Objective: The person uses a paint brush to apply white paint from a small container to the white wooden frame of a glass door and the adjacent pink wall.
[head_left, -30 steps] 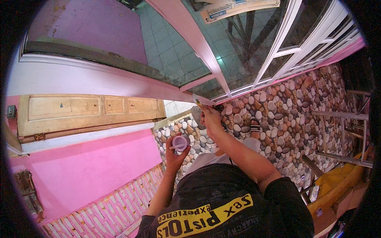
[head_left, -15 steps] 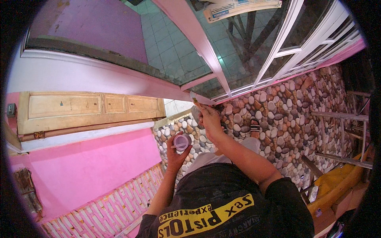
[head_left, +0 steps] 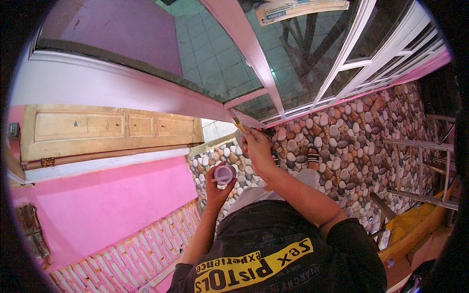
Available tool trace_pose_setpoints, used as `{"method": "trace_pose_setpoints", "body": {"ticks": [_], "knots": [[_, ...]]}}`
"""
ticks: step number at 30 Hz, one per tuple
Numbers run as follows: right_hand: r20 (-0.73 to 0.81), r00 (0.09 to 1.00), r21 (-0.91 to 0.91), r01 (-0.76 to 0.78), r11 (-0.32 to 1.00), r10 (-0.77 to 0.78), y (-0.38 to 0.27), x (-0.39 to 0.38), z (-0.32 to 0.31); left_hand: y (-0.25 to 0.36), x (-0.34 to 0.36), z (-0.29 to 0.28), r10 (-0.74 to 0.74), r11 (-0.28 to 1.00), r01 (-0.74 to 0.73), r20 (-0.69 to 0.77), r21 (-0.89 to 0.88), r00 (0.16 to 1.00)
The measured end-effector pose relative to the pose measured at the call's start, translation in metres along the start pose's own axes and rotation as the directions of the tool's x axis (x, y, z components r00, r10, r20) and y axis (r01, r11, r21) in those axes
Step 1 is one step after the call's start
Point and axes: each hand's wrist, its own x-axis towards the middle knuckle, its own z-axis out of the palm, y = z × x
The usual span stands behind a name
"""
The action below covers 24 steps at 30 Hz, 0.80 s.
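Observation:
My right hand (head_left: 256,148) grips a paintbrush (head_left: 238,124) with a pale handle, its fingers closed round it. The brush tip meets, or comes very near, the lower part of the white-and-pink frame (head_left: 195,105); I cannot tell whether it touches. Lower and to the left, my left hand (head_left: 216,194) is wrapped round a small translucent plastic cup (head_left: 223,174) with a handle. Something pale shows inside the cup, but its contents are not clear.
Glass panes (head_left: 215,63) stand ahead in the frame. A wooden panel door (head_left: 78,129) and a pink wall (head_left: 122,190) are on the left. Pebble-patterned floor (head_left: 342,141) lies below. At the right are a ladder (head_left: 420,144) and a yellow item (head_left: 410,222).
The brush has shifted slightly, its tip now a little up and left along the frame. My left hand and the cup have stayed nearly in place. The view has tilted a little.

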Motion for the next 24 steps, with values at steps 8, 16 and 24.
{"method": "trace_pose_setpoints", "body": {"ticks": [8, 16, 24], "knots": [[0.022, 0.996, -0.009, 0.090, 0.996, -0.090, 0.003, -0.008, 0.005, 0.003, -0.002, -0.002, -0.020, 1.000, 0.020, 0.020, 0.007, 1.000], [0.007, 0.983, -0.161, 0.183, 0.970, -0.184, 0.033, 0.012, -0.014, -0.001, -0.003, 0.000, -0.003, 1.000, 0.003, 0.026, -0.008, 1.000], [-0.086, 0.995, -0.081, 0.046, 0.996, -0.053, 0.054, 0.031, -0.042, 0.003, 0.000, -0.002, -0.042, 0.999, 0.041, 0.041, 0.032, 0.998]]}}
